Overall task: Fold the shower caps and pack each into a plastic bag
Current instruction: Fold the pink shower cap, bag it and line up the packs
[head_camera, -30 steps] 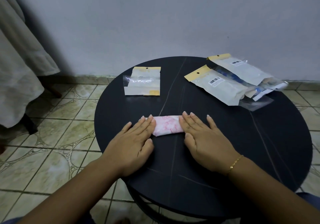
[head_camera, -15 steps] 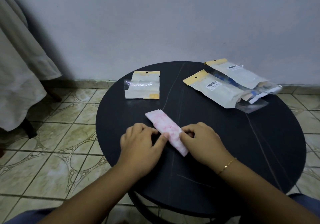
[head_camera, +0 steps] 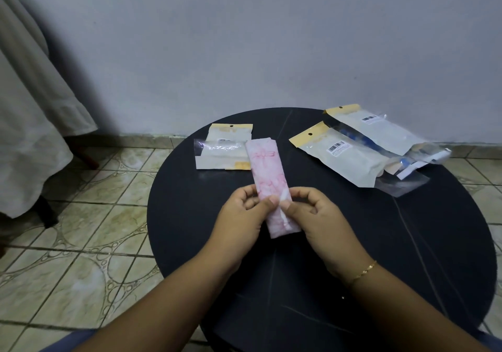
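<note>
Hands are meeting over the middle of the round black counter [head_camera: 407, 243], and between them we are holding the folded shower cap [head_camera: 269, 180], a long narrow strip of white plastic printed in pink. Our left hand [head_camera: 239, 221] is gripping its left edge, thumb curled over the top and fingers tucked underneath. Our right hand [head_camera: 323, 221] is pinching the right edge in the same way, its thumb lying on the strip just beside the left thumb. We are keeping the strip lifted off the counter, its far end pointing away from us and its near end hanging just below our thumbs. From this angle that far end is overlapping the right edge of the empty plastic bag [head_camera: 220, 150], which is lying flat at the back left of the counter, a clear sleeve with a yellowish header card; we cannot tell whether the two are touching. At the back right, well apart from our hands, two filled packets [head_camera: 350, 156] with barcode labels are lying partly one over the other, with another clear bag [head_camera: 404, 186] sticking out beneath them. We are wearing a thin gold bracelet [head_camera: 364, 270] on the right wrist. Patterned floor tiles [head_camera: 81, 243] are showing to the left of the counter, and pale cloth [head_camera: 30, 134] is hanging at the far left.
</note>
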`<state>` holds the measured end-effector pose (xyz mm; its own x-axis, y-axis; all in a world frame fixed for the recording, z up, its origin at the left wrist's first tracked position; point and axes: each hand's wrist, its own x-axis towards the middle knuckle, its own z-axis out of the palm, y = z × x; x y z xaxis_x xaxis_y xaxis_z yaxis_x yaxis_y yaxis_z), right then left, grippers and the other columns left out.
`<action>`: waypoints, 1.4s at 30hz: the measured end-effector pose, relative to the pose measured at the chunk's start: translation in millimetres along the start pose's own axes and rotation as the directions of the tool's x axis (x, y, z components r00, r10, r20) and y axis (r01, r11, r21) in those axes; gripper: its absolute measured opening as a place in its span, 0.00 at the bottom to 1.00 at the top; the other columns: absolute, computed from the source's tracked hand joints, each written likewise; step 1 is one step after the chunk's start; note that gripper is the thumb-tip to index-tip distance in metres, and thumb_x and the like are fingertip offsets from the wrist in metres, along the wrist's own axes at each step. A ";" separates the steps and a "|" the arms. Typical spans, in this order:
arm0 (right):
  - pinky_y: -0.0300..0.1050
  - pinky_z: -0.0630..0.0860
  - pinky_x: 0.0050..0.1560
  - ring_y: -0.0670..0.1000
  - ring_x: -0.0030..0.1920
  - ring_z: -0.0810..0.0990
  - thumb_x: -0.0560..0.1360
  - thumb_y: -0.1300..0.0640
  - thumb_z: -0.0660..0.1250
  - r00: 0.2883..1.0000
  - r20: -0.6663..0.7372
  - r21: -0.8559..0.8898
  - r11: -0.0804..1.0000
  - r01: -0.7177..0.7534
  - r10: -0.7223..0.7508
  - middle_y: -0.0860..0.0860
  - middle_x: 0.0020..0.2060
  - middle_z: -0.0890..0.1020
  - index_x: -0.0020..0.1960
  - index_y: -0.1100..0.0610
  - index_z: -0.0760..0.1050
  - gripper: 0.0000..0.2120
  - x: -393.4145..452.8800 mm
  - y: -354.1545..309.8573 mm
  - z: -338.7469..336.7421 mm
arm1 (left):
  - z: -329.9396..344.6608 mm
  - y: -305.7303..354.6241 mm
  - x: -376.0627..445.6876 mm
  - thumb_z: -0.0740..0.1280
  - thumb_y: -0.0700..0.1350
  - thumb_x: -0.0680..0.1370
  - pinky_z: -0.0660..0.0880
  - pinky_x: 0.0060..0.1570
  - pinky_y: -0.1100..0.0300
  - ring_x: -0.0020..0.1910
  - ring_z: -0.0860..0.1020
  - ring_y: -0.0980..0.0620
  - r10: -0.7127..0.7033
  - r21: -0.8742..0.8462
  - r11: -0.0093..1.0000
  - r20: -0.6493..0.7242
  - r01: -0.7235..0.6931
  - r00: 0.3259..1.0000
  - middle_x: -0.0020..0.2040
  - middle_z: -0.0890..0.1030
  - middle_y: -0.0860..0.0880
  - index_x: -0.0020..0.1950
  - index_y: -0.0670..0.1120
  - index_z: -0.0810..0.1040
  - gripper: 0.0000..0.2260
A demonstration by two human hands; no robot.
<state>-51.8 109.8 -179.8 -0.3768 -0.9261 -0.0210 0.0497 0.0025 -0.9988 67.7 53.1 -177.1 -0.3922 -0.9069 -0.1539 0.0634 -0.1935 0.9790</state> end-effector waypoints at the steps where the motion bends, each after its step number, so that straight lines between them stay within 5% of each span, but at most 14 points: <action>1: 0.35 0.78 0.40 0.47 0.40 0.84 0.73 0.63 0.68 1.000 0.018 0.035 0.999 0.003 -0.003 0.51 0.39 0.85 0.51 0.57 0.76 0.07 3.1 -0.4 0.7 | 0.9 -0.4 3.8 0.68 0.39 0.76 0.77 0.56 0.52 0.49 0.83 0.51 0.004 0.000 1.000 -0.012 -0.004 1.000 0.47 0.85 0.48 0.59 0.43 0.75 0.12; 5: 0.34 0.77 0.38 0.45 0.39 0.84 0.72 0.67 0.68 1.000 0.003 0.076 0.997 0.013 -0.013 0.48 0.37 0.85 0.50 0.57 0.75 0.09 17.5 1.2 1.8 | -0.3 -6.0 21.1 0.70 0.46 0.75 0.76 0.53 0.60 0.51 0.81 0.56 0.087 0.175 0.981 -0.046 -0.078 0.995 0.51 0.84 0.52 0.58 0.49 0.76 0.13; 8: 0.33 0.77 0.37 0.44 0.38 0.84 0.72 0.67 0.69 1.000 -0.029 0.078 0.997 0.013 -0.011 0.46 0.35 0.85 0.48 0.54 0.76 0.10 26.1 3.4 -0.4 | -10.8 -9.7 36.8 0.69 0.59 0.71 0.64 0.65 0.55 0.64 0.68 0.57 0.280 0.626 0.765 -0.113 -0.151 0.953 0.58 0.73 0.64 0.58 0.59 0.74 0.17; 12: 0.33 0.77 0.38 0.43 0.39 0.83 0.72 0.67 0.69 1.000 -0.029 0.078 0.997 0.004 -0.001 0.47 0.35 0.85 0.47 0.54 0.77 0.10 31.5 5.9 -2.9 | -33.3 2.7 54.2 0.69 0.53 0.74 0.55 0.71 0.48 0.72 0.56 0.50 0.568 0.783 0.571 -0.160 -0.247 0.808 0.73 0.62 0.51 0.68 0.50 0.70 0.24; 15: 0.33 0.78 0.39 0.44 0.41 0.84 0.72 0.66 0.69 1.000 -0.021 0.048 0.999 0.009 -0.008 0.47 0.38 0.85 0.48 0.53 0.77 0.10 31.5 7.5 -2.8 | -57.2 10.9 73.5 0.71 0.45 0.73 0.50 0.71 0.56 0.76 0.50 0.48 0.674 0.826 0.492 -0.161 -0.276 0.721 0.78 0.50 0.46 0.75 0.46 0.60 0.33; 17: 0.32 0.77 0.39 0.44 0.41 0.84 0.72 0.65 0.69 1.000 -0.022 0.037 0.999 0.014 -0.013 0.49 0.41 0.85 0.49 0.53 0.77 0.10 30.7 7.1 -2.2 | -70.2 19.8 84.3 0.70 0.46 0.75 0.48 0.69 0.63 0.75 0.49 0.56 0.613 0.727 0.616 -0.201 -0.303 0.764 0.78 0.46 0.48 0.77 0.48 0.49 0.39; 19: 0.31 0.76 0.38 0.43 0.40 0.83 0.72 0.66 0.69 1.000 -0.020 0.037 0.999 0.017 -0.016 0.49 0.42 0.85 0.49 0.54 0.77 0.09 30.9 6.8 -2.1 | -80.1 25.7 92.6 0.67 0.50 0.77 0.52 0.69 0.63 0.71 0.56 0.63 0.444 0.488 0.822 -0.229 -0.293 0.866 0.77 0.56 0.53 0.77 0.52 0.42 0.40; 22: 0.32 0.76 0.37 0.43 0.40 0.83 0.72 0.66 0.69 1.000 -0.027 0.060 0.998 0.010 -0.009 0.49 0.41 0.85 0.49 0.54 0.77 0.09 31.4 6.0 -2.4 | -89.4 22.3 100.0 0.58 0.61 0.78 0.65 0.67 0.57 0.59 0.74 0.58 0.312 0.397 0.894 -0.221 -0.207 0.924 0.54 0.80 0.58 0.74 0.50 0.61 0.28; 26: 0.32 0.77 0.37 0.43 0.39 0.83 0.72 0.67 0.68 0.999 -0.046 0.092 0.996 0.011 -0.007 0.47 0.37 0.85 0.48 0.54 0.76 0.09 31.8 4.6 -4.7 | -80.6 13.6 88.8 0.50 0.62 0.80 0.64 0.46 0.74 0.48 0.75 0.64 0.220 0.640 0.761 -0.100 -0.107 0.970 0.44 0.81 0.57 0.45 0.52 0.82 0.24; 29: 0.31 0.75 0.35 0.41 0.36 0.83 0.72 0.66 0.69 0.997 -0.073 0.082 0.996 0.020 -0.014 0.46 0.34 0.84 0.48 0.53 0.76 0.10 30.4 2.1 -7.5 | -74.8 7.0 78.6 0.55 0.60 0.79 0.64 0.40 0.72 0.44 0.74 0.61 0.262 0.855 0.499 0.007 -0.142 0.965 0.43 0.77 0.57 0.39 0.54 0.82 0.20; 31: 0.29 0.74 0.34 0.39 0.34 0.82 0.73 0.66 0.69 0.995 -0.098 0.060 0.998 0.027 -0.021 0.46 0.33 0.83 0.48 0.51 0.75 0.11 29.1 0.3 -9.1 | -75.0 3.0 77.8 0.56 0.61 0.78 0.66 0.39 0.65 0.44 0.75 0.57 0.281 0.890 0.432 0.022 -0.148 0.959 0.43 0.74 0.55 0.37 0.52 0.81 0.20; 34: 0.31 0.76 0.36 0.41 0.35 0.82 0.73 0.64 0.69 0.992 -0.130 0.044 0.999 0.012 -0.006 0.48 0.35 0.83 0.48 0.50 0.74 0.11 27.8 -1.3 -13.0 | -68.7 -0.3 74.0 0.58 0.63 0.76 0.68 0.45 0.60 0.47 0.74 0.54 0.358 0.907 0.401 -0.027 -0.127 0.933 0.47 0.72 0.55 0.41 0.50 0.77 0.18; 38: 0.37 0.78 0.42 0.45 0.38 0.83 0.73 0.64 0.69 0.989 -0.149 0.042 0.999 -0.016 0.022 0.50 0.37 0.84 0.48 0.50 0.74 0.11 25.0 -2.1 -15.5 | -49.8 -1.0 70.2 0.67 0.63 0.71 0.62 0.64 0.56 0.64 0.69 0.53 0.480 0.899 0.396 -0.028 -0.187 0.877 0.63 0.71 0.53 0.66 0.48 0.71 0.29; 42: 0.33 0.77 0.39 0.42 0.37 0.82 0.73 0.64 0.69 0.988 -0.148 0.051 0.998 -0.025 0.033 0.48 0.37 0.84 0.50 0.50 0.74 0.11 22.4 -4.3 -14.6 | -35.6 -2.0 78.4 0.70 0.46 0.74 0.63 0.62 0.62 0.66 0.69 0.53 0.463 0.849 0.447 0.051 -0.282 0.885 0.67 0.71 0.53 0.69 0.48 0.69 0.24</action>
<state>-74.0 94.6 -176.7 -0.5081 -0.8592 -0.0602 0.1061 0.0069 -0.9943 69.5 -30.9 -195.9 -0.3642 -0.8732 0.3239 -0.6399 0.4873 0.5942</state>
